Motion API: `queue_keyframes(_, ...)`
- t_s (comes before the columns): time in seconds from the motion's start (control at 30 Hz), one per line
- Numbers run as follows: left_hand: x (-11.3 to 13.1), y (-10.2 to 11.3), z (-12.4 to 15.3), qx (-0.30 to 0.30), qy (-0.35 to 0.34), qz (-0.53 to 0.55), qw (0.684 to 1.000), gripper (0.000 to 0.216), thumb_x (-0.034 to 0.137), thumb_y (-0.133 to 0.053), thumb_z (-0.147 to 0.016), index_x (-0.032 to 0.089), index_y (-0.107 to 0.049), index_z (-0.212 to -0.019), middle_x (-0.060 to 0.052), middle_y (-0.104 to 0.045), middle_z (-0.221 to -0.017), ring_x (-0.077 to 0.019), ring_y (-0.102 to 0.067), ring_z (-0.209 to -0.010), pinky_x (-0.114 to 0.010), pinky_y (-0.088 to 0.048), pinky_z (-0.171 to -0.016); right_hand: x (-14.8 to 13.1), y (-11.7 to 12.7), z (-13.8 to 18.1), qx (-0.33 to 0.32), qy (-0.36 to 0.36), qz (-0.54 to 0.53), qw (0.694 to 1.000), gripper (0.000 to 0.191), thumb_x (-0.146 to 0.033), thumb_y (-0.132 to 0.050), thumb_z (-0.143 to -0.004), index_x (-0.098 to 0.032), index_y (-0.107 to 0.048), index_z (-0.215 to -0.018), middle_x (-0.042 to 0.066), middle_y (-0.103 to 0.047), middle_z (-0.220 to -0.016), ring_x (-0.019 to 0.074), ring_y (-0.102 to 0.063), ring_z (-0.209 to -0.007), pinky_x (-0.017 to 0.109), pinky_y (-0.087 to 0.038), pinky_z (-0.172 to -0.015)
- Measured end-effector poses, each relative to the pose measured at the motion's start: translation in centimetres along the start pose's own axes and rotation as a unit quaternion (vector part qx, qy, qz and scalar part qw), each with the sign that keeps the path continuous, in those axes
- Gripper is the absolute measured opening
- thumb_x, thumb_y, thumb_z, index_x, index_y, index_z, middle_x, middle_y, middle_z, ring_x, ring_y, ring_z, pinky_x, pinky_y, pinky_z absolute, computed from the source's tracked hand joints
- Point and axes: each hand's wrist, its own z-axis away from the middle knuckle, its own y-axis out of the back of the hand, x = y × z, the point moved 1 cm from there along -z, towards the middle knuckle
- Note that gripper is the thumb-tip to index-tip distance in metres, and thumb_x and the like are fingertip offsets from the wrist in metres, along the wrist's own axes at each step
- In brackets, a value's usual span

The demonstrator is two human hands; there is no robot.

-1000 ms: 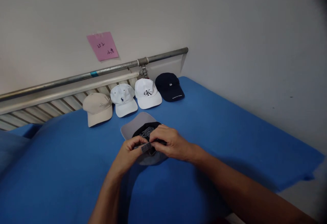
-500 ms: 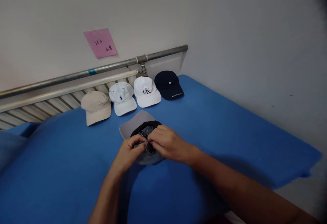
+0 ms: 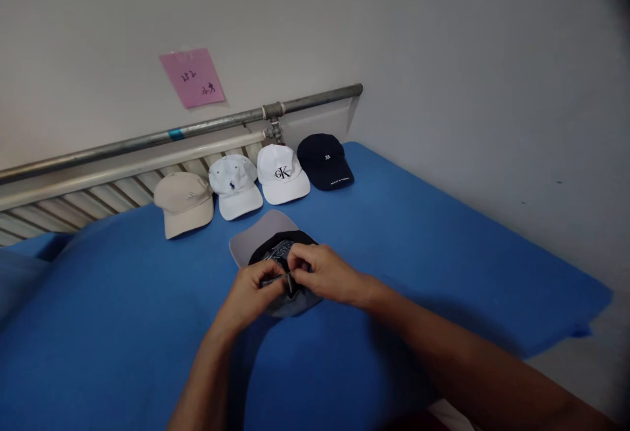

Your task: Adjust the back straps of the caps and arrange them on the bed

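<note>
An upturned grey baseball cap lies on the blue-covered surface, brim pointing away from me and its dark printed lining facing up. At its near back edge, my left hand is closed, thumb and fingers pinching the cap's strap area. My right hand also pinches there from the right, fingertips almost meeting the left ones. A small strip of the strap shows between the fingertips; its fastening is too small to make out.
Behind it stand a beige cap, a pale cap with a small rider logo, a white cap and a black cap in a row. Beyond are a radiator, a metal pipe and pink paper on the wall.
My right fingers have shifted slightly at the strap, and the piece between my fingertips now looks narrower. The grey cap stays in place; the view has tilted a little.
</note>
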Motion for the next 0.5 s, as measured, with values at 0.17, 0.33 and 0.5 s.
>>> queue_keyframes(0.17, 0.06, 0.04, 0.06, -0.008, 0.014, 0.044, 0.999, 0.020, 0.035, -0.063, -0.076, 0.015, -0.064, -0.074, -0.001, -0.060, -0.066, -0.0119, -0.051, -0.059, -0.023, -0.038, -0.054, 0.05, -0.17, 0.02, 0.004, -0.023, -0.044, 0.999, 0.011, -0.007, -0.054, -0.072, -0.018, -0.052, -0.072, -0.006, -0.050, -0.061, 0.0071, -0.045, -0.055, 0.019, -0.033, -0.051)
queue_keyframes(0.33, -0.31, 0.38, 0.04, -0.015, 0.021, 0.106, 0.994, 0.022, 0.037, -0.066, -0.076, 0.015, -0.064, -0.073, 0.000, -0.060, -0.067, -0.0102, -0.050, -0.059, -0.021, -0.037, -0.055, 0.09, -0.15, -0.03, 0.012, -0.041, -0.091, 0.995, 0.010, -0.008, -0.054, -0.071, -0.018, -0.051, -0.071, -0.007, -0.048, -0.061, 0.0073, -0.044, -0.055, 0.018, -0.033, -0.049)
queue_keyframes(0.5, -0.86, 0.85, 0.18, 0.015, 0.027, 0.185, 0.982, 0.018, 0.034, -0.068, -0.074, 0.017, -0.065, -0.072, 0.003, -0.056, -0.063, -0.0077, -0.045, -0.054, -0.019, -0.033, -0.051, -0.36, 0.30, 0.06, 0.060, 0.018, -0.103, 0.993, 0.009, -0.009, -0.055, -0.073, -0.017, -0.053, -0.072, -0.005, -0.051, -0.066, 0.0082, -0.047, -0.061, 0.020, -0.040, -0.058)
